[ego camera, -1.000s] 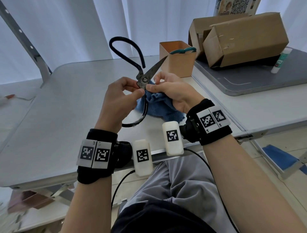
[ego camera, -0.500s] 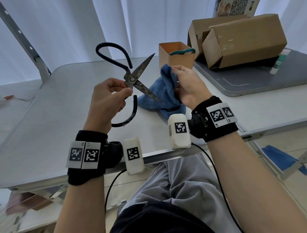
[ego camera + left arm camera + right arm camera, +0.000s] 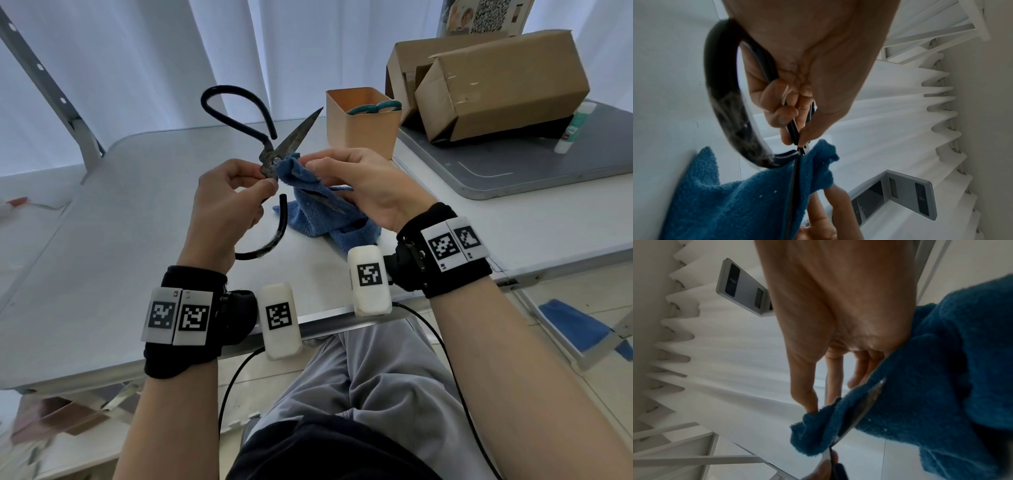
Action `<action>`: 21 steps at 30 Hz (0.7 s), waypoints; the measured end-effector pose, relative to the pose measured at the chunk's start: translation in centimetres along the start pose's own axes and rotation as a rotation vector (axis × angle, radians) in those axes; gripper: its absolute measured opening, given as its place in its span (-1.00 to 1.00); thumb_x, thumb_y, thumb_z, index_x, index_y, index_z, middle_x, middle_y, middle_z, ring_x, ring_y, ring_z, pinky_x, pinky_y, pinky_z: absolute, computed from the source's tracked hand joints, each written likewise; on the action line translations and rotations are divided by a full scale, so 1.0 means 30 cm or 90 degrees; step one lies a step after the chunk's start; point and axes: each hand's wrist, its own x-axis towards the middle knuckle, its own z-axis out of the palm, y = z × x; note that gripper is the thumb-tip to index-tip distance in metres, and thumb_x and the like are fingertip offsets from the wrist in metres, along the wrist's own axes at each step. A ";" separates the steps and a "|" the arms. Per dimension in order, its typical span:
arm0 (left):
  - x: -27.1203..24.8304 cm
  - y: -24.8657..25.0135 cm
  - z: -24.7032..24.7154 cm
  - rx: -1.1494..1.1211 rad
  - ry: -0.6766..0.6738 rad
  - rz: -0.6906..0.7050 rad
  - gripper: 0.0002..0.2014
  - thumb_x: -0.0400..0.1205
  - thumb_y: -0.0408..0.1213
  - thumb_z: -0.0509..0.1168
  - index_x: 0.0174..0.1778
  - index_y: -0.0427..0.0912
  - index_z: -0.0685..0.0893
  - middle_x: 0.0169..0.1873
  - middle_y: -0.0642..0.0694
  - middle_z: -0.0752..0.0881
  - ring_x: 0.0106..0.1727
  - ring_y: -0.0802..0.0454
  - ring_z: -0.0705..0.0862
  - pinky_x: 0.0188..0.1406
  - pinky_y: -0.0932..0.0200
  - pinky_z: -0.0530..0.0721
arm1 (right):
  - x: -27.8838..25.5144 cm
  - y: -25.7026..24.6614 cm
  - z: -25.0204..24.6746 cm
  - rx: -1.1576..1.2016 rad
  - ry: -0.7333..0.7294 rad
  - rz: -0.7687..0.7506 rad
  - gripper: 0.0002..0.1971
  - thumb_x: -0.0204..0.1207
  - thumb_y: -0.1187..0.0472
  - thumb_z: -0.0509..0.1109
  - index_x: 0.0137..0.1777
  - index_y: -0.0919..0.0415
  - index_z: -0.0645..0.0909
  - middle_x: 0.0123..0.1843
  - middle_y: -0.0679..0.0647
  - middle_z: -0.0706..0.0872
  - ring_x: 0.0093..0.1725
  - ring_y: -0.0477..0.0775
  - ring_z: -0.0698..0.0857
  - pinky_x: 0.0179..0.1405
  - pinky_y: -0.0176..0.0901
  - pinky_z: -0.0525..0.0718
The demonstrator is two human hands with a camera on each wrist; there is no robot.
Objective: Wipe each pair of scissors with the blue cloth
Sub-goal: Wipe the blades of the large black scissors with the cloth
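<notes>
Large black-handled scissors (image 3: pixel 291 140) with dull metal blades stand spread open above the table. My left hand (image 3: pixel 236 192) pinches them at the pivot; in the left wrist view its fingers (image 3: pixel 785 116) curl around the shank beside the black loop handle (image 3: pixel 723 100). My right hand (image 3: pixel 356 181) pinches the blue cloth (image 3: pixel 308 192) against the lower blade close to the pivot. The right wrist view shows the cloth (image 3: pixel 920 394) folded over that blade (image 3: pixel 863 408). The cloth's lower end lies on the table. A teal-handled pair of scissors (image 3: pixel 373 107) sticks out of an orange box (image 3: pixel 359 130).
Two cardboard boxes (image 3: pixel 496 82) sit on a grey board (image 3: pixel 513 161) at the back right, with a glue stick (image 3: pixel 573 128) beside them. The white table (image 3: pixel 102 222) stretches left, its front edge by my wrists. White curtains hang behind.
My right hand brought the blue cloth back from the blade tips to the pivot and now pinches it on the lower blade. The scissors stay spread open in my left hand.
</notes>
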 end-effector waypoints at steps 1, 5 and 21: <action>0.001 0.000 0.000 -0.002 0.002 -0.002 -0.85 0.56 -0.34 0.46 0.02 -0.22 0.73 -0.22 -0.10 0.74 -0.52 0.10 0.48 -0.47 0.31 0.49 | -0.003 -0.005 0.000 -0.009 -0.001 -0.002 -0.77 0.56 0.20 0.45 0.18 0.16 0.78 -0.08 -0.06 0.78 -0.18 -0.25 0.71 -0.11 -0.37 0.66; 0.001 0.000 -0.004 -0.004 0.003 -0.002 -0.84 0.56 -0.35 0.45 0.04 -0.24 0.72 -0.20 -0.12 0.75 -0.53 0.10 0.47 -0.50 0.33 0.48 | 0.000 -0.002 -0.003 -0.035 -0.014 0.006 -0.67 0.61 0.39 0.26 0.16 0.02 0.75 -0.03 0.07 0.71 -0.06 -0.08 0.65 0.03 -0.25 0.66; -0.006 -0.003 -0.017 -0.013 0.007 -0.001 -0.88 0.56 -0.35 0.45 -0.01 -0.20 0.72 -0.15 -0.17 0.77 -0.52 0.11 0.47 -0.49 0.32 0.47 | 0.041 -0.033 -0.021 0.224 0.280 -0.133 -0.93 0.74 0.29 0.22 0.09 0.17 0.53 0.01 0.15 0.77 -0.02 -0.02 0.79 -0.08 -0.22 0.75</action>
